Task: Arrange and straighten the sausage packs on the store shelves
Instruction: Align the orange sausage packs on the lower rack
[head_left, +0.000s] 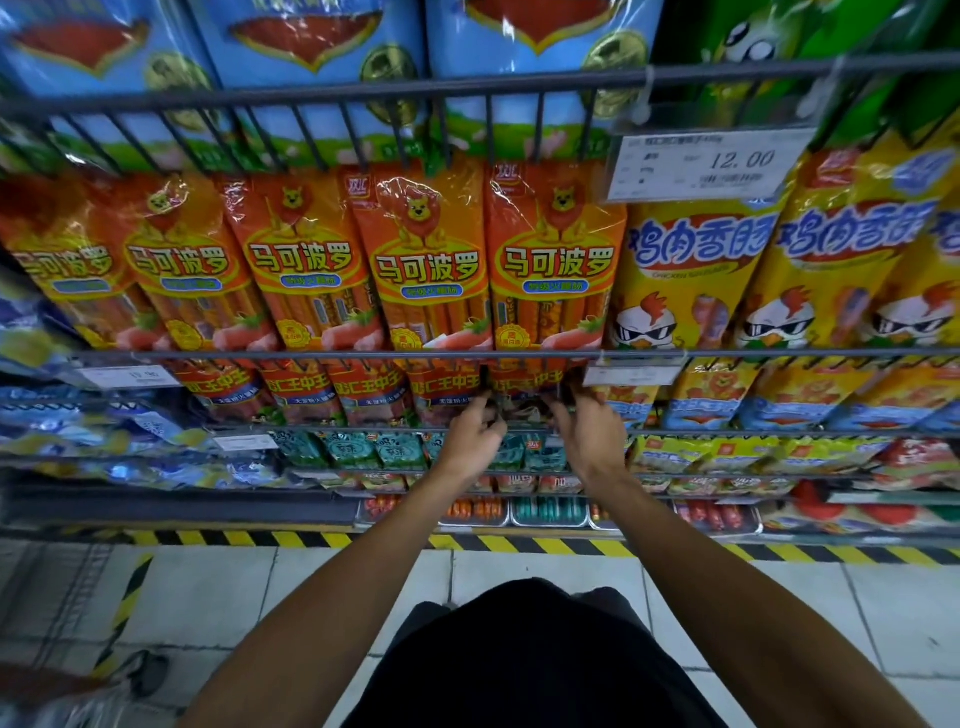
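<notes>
Dark clothing (524, 660) fills the bottom of the view, and two bare forearms reach up from it toward the wire shelves. Both hands meet at one red sausage pack (524, 387) on the third shelf down, just under the front wire rail (363, 355) of the shelf above. The left hand (470, 434) has its fingers curled onto the pack's lower left edge, and the right hand (589, 434) grips its lower right edge, fingers bent in behind the wire. That pack stands at the right end of a row of matching red packs (311, 389). Above them stands a row of orange lion packs (431, 260), with yellow chicken packs (691, 270) to their right under a price tag (711, 163) reading 12.00.
</notes>
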